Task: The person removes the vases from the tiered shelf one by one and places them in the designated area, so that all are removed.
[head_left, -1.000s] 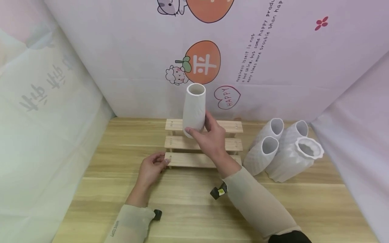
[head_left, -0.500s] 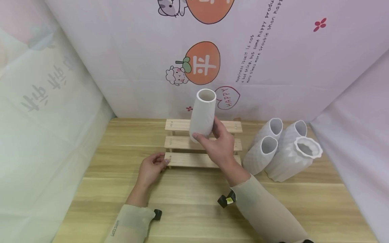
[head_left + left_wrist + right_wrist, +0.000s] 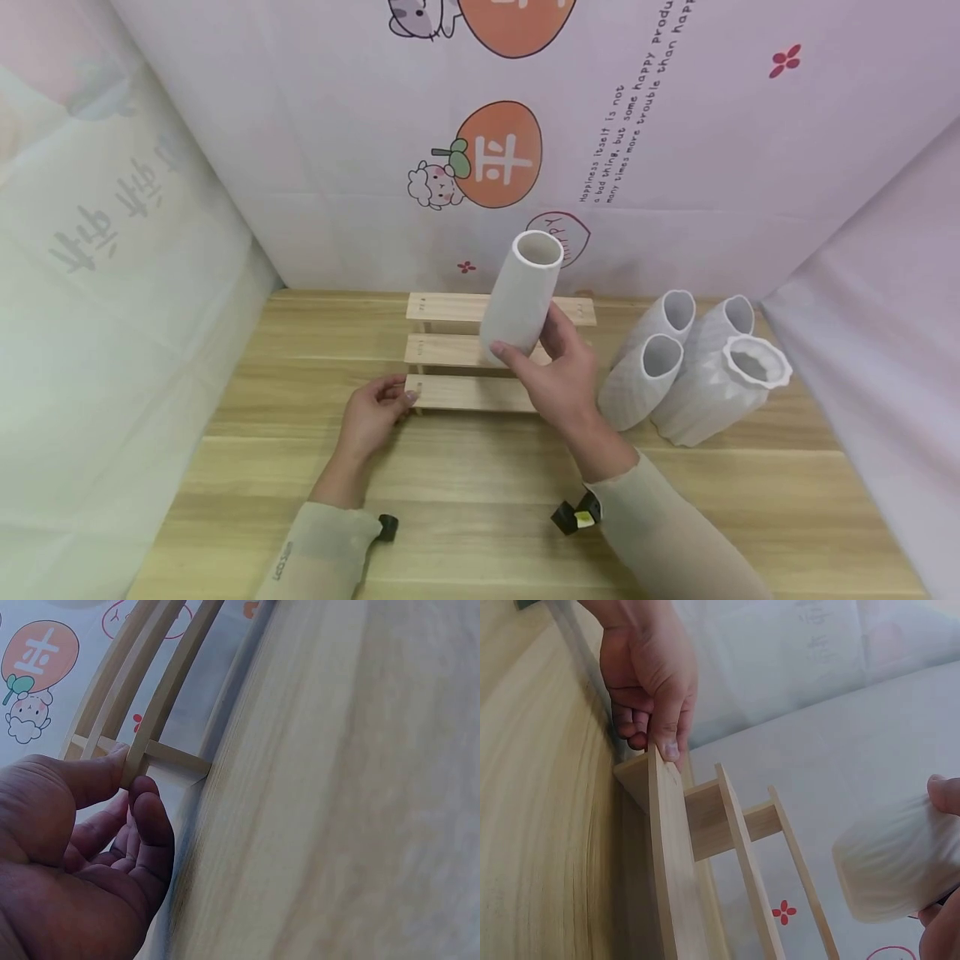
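Note:
In the head view my right hand point(image 3: 558, 375) grips a white vase point(image 3: 521, 300) by its lower part. The vase is held up over the wooden three-step shelf point(image 3: 472, 393), its mouth leaning to the right. In the right wrist view the vase's base point(image 3: 889, 862) hangs apart from the shelf's slats. My left hand point(image 3: 372, 417) pinches the left end of the lowest slat; the left wrist view shows thumb and index finger on the end of that slat point(image 3: 161, 712).
Several white vases stand in a cluster to the right of the shelf, among them a ruffled-rim vase point(image 3: 712, 392) and a smaller vase point(image 3: 641, 383). A printed cloth wall point(image 3: 337, 208) rises behind the wooden table point(image 3: 465, 500), with cloth at both sides.
My right hand has carried the vase to the right and slightly nearer, and the vase has tilted more to the right. My left hand stays at the slat's end.

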### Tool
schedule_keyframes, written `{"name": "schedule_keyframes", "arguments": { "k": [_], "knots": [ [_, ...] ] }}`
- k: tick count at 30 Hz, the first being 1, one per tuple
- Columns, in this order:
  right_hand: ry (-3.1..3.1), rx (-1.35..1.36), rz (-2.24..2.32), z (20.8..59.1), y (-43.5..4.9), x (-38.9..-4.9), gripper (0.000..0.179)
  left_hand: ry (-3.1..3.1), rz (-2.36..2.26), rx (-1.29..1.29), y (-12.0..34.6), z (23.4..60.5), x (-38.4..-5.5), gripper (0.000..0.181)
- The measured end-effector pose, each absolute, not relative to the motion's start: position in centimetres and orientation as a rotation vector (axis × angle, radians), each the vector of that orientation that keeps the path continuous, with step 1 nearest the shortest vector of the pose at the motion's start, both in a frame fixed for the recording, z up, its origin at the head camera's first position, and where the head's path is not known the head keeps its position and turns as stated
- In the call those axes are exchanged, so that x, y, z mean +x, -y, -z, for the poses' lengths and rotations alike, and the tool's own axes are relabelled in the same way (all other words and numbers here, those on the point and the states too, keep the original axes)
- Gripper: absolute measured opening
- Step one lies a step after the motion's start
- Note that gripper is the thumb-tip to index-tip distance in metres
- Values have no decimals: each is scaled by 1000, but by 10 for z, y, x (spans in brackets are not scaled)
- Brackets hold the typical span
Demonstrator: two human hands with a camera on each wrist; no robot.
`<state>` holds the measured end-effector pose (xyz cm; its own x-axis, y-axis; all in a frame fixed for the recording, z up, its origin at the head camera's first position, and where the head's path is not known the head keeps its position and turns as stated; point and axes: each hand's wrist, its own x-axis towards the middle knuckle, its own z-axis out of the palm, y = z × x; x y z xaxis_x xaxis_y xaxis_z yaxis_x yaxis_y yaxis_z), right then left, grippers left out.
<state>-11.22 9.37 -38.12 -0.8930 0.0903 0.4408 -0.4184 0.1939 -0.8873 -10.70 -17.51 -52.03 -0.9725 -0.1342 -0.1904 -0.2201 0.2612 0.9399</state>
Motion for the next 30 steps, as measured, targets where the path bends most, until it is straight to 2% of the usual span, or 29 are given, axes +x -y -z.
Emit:
{"name": "schedule_keyframes", "arguments": {
  "k": [8,30],
  "knots": [
    [1970,416,-1783,387,-105,-100,75,-2456,-1796,-380,175,521,-107,41],
    [1940,381,-1741,417,-143,-69,78,-2482,-1805,-343,174,522,-106,41]
  ]
}}
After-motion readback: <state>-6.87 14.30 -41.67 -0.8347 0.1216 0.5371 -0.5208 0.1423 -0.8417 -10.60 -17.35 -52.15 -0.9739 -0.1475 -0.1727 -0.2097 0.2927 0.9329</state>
